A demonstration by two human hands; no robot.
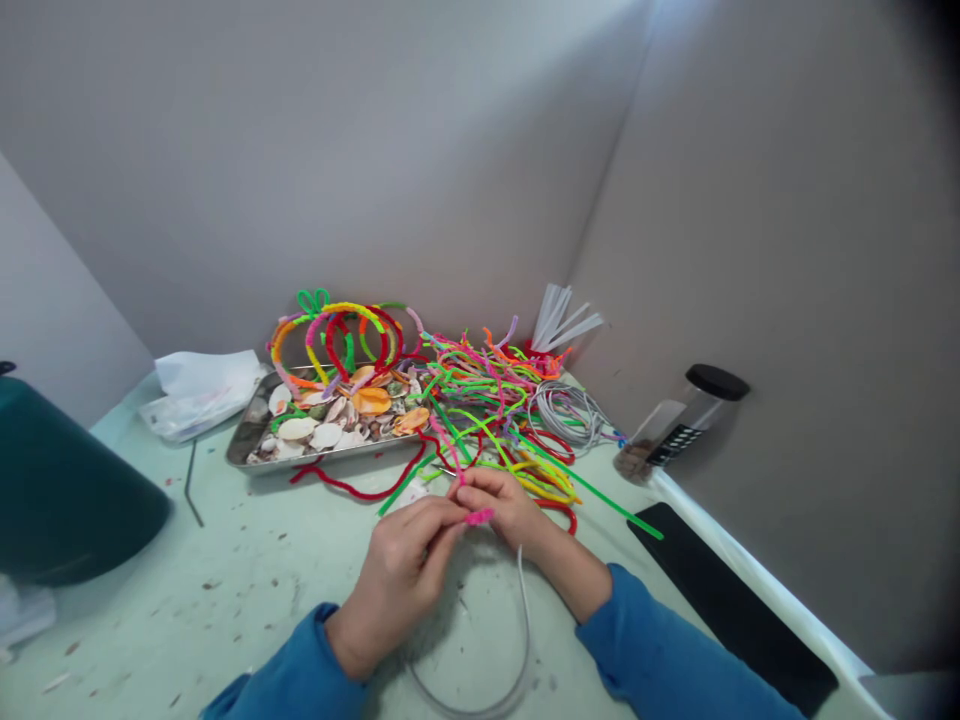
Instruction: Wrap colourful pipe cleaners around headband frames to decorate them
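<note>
Near the table's middle my left hand (411, 560) is closed in a pinch, its fingertips at a short fuzzy pink wrapped piece. Close against it, my right hand (504, 508) pinches the pink pipe cleaner (460, 479), whose free length runs up and away toward the pile. Below both hands a grey wire (525, 625) bends in a wide loop, one end near my right wrist and the other side passing behind my left hand. Whether the wire meets the pink piece is hidden by my fingers.
Beyond my hands lie a heap of colourful pipe cleaners (487, 385), a coil of grey wire (566, 412) and a metal tray (247, 462) of shells. Wrapped rings (352, 308) lean at the wall. A dark green bin (71, 490) stands left, a black-lidded jar (679, 420) right.
</note>
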